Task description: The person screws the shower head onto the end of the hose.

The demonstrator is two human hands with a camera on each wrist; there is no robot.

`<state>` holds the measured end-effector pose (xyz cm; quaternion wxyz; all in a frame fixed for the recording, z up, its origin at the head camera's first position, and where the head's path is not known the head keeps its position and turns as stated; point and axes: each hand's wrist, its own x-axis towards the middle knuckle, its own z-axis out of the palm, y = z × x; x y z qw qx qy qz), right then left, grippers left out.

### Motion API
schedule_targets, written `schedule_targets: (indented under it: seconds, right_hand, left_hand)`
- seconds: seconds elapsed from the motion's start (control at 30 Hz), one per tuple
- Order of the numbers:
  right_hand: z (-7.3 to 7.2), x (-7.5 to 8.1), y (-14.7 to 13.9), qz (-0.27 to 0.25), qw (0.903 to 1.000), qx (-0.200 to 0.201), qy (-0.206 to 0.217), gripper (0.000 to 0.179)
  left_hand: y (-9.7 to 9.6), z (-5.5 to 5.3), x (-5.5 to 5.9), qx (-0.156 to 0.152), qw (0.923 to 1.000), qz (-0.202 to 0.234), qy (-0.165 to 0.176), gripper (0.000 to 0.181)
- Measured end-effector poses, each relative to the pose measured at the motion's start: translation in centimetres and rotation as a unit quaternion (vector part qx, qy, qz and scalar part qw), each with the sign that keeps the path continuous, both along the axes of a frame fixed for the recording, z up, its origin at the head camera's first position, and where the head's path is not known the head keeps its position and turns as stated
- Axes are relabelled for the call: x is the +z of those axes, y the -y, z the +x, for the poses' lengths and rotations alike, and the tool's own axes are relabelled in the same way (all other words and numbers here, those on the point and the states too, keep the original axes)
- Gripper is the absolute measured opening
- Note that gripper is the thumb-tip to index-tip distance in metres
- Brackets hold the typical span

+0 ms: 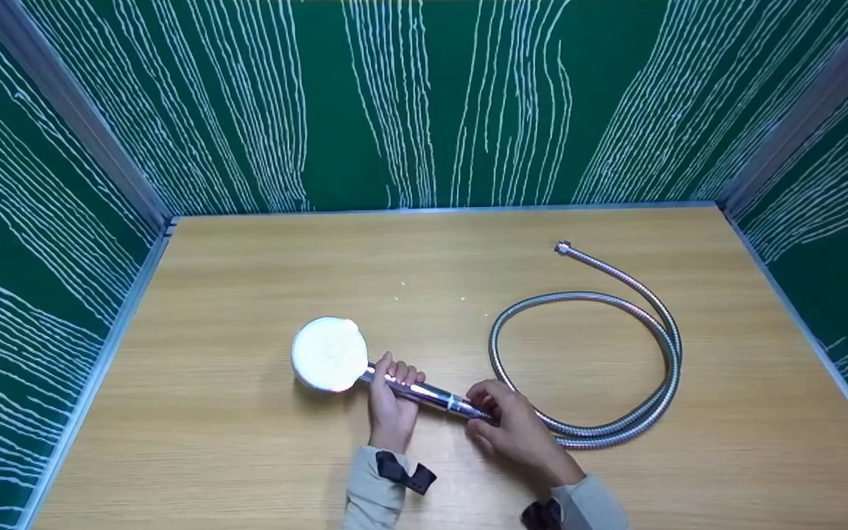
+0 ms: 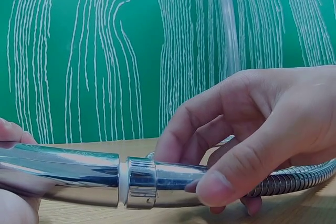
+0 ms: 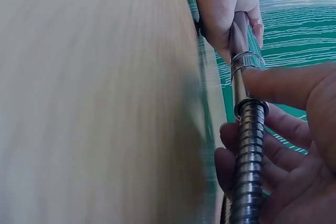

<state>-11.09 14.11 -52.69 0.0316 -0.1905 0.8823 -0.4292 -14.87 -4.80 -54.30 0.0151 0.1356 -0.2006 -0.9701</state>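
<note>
A chrome handheld shower head (image 1: 330, 354) with a round white face lies tilted across the front middle of the table. My left hand (image 1: 393, 401) wraps its handle (image 2: 58, 174), thumb along the top. At the handle's lower end, past a pale ring and a ribbed collar (image 2: 141, 182), sits the conical nut (image 2: 176, 182) of a metal shower hose (image 1: 586, 294). My right hand (image 1: 516, 427) pinches this nut, thumb (image 3: 278, 85) on one side and fingers curled around the other. The ribbed hose (image 3: 251, 150) runs out past the right palm; the thumb hides part of the nut.
The hose lies in a large loop on the right of the wooden table (image 1: 247, 272), its free end fitting (image 1: 563, 248) toward the back. Green panels (image 1: 453, 110) with white streaks stand behind and on both sides. A few tiny white specks dot the tabletop.
</note>
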Motion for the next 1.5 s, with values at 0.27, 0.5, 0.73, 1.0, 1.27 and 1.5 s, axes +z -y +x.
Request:
schedule_targets:
  seconds: [0.27,0.5,0.73,1.0,1.27,1.5]
  right_hand:
    - [0.04,-0.10,0.03,-0.006,0.9999,-0.008,-0.010,0.028]
    - [0.09,-0.05,0.03,0.001,1.0000,-0.009,0.003,0.025]
    - [0.13,0.09,0.05,0.002,0.9998,-0.010,0.015,0.022]
    - [0.07,0.15,-0.01,-0.002,0.9998,-0.002,0.021,0.018]
    - [0.05,0.07,-0.09,-0.004,0.9999,0.009,0.013,0.021]
    - [0.06,0.11,-0.09,0.002,0.9998,-0.001,0.021,0.029]
  left_hand:
    - [-0.09,-0.17,0.00,-0.004,1.0000,0.006,0.007,0.036]
    - [-0.05,-0.10,0.10,0.001,0.9999,0.005,0.012,0.035]
    - [0.00,-0.05,0.08,-0.002,1.0000,0.002,0.002,0.035]
    - [0.03,-0.11,0.02,-0.004,1.0000,0.005,-0.001,0.036]
    - [0.04,-0.19,-0.14,-0.004,0.9999,0.012,-0.001,0.037]
    - [-0.01,-0.14,-0.12,-0.005,0.9999,0.011,0.003,0.037]
